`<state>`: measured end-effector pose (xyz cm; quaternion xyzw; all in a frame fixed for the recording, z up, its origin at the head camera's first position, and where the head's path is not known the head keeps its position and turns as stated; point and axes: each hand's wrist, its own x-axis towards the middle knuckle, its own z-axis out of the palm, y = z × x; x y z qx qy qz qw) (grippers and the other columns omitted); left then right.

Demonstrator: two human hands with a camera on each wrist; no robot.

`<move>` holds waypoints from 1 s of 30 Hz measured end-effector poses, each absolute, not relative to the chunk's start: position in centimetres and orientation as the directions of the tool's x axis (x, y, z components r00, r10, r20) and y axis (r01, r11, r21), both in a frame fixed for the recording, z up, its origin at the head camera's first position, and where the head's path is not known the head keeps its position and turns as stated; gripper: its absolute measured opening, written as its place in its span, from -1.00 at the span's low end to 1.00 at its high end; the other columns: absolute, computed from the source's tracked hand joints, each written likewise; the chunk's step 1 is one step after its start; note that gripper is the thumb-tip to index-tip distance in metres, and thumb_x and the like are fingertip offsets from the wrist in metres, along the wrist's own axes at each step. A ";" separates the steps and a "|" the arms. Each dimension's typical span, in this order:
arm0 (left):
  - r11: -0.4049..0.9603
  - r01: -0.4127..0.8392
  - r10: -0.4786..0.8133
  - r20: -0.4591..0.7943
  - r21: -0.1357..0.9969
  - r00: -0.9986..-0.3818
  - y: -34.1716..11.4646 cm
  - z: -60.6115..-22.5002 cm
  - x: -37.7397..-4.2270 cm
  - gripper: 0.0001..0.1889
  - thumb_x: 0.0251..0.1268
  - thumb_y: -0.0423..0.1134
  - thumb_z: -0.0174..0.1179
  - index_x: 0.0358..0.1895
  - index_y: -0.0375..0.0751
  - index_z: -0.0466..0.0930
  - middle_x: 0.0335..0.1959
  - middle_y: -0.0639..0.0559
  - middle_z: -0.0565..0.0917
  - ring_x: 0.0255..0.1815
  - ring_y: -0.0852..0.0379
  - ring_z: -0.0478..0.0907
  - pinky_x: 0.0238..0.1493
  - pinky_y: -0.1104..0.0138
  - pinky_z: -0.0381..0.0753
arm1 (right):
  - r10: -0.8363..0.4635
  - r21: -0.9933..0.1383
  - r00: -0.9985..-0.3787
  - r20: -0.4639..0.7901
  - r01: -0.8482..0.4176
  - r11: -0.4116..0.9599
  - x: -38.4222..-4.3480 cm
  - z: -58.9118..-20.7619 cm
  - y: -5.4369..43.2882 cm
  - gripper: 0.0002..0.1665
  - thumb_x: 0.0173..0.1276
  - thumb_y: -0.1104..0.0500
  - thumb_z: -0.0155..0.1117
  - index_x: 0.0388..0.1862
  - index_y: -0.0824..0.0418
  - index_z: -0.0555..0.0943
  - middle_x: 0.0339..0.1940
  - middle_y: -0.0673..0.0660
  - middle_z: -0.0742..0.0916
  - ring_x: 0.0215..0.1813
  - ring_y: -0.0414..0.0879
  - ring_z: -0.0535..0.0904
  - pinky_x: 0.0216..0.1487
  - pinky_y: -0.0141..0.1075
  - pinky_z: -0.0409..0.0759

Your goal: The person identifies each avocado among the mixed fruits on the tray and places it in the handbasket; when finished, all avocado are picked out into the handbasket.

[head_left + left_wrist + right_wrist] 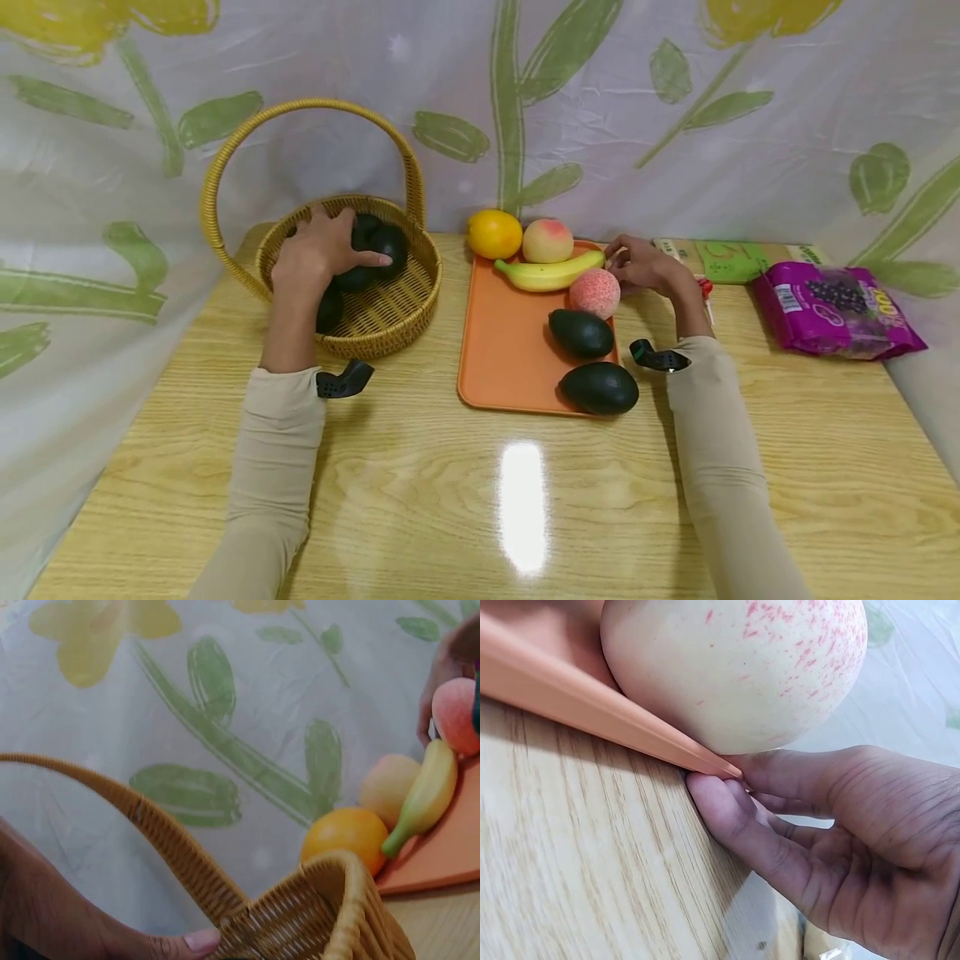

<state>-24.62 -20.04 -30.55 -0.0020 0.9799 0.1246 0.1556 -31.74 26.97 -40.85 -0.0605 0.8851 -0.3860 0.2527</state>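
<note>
My left hand reaches into the wicker basket, spread over several dark avocados, its thumb stretched out across them. In the left wrist view its thumb shows near the basket wall; the other fingers are hidden. My right hand pinches the rim of the orange tray at its right far corner, with fingers above and below the edge in the right wrist view. A speckled pink peach sits right above these fingers. Beside it on the tray lie a banana and two avocados.
At the tray's far edge are an orange-yellow fruit and a paler peach. To the right lie a purple grape-printed packet, a green-and-brown package and a small red lollipop. The basket's tall handle arches behind my left hand.
</note>
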 end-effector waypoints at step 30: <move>0.988 0.118 0.151 -0.449 0.100 -0.881 -17.5 -30.9 -24.5 -0.37 0.35 0.02 0.43 0.29 -0.36 0.51 0.28 -0.41 0.54 0.24 -0.31 0.54 0.20 -0.13 0.61 | -0.296 -0.723 -0.871 -0.393 0.093 0.685 -31.5 -40.7 27.4 -0.40 0.54 0.30 0.18 0.46 0.36 0.24 0.19 0.33 0.53 -0.05 -0.05 0.59 -0.12 -0.33 0.73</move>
